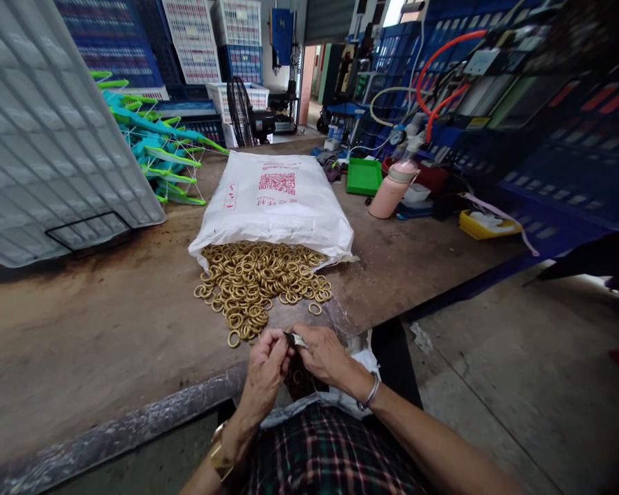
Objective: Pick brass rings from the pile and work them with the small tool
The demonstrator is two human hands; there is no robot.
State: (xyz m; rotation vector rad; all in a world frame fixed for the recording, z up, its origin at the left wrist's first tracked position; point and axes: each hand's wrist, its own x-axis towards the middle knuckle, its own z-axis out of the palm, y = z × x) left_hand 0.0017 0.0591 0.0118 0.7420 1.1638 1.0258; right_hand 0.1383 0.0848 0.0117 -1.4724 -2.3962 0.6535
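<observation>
My left hand (268, 364) is closed in a pinch at the table's front edge. Whatever its fingertips hold is mostly hidden. Close against it, my right hand (324, 352) is closed on a small flat piece (298, 340), pale at one end and dark at the other; its kind is unclear. Just beyond my hands lies a heap of brass-coloured rings (258, 275), spilling from the mouth of a white printed sack (278, 199). One loose ring (315, 309) lies to the right of the heap. Below my hands, more rings (298, 377) show dimly in an open white bag (366, 357) at my lap.
A grey-white plastic crate (56, 137) stands tilted at left, beside teal-and-green plastic pieces (165, 151). On the right are a green tray (364, 177), a pink bottle (392, 191), a yellow tray (487, 225) and a machine with orange hoses (428, 89). A black fan (242, 113) stands behind.
</observation>
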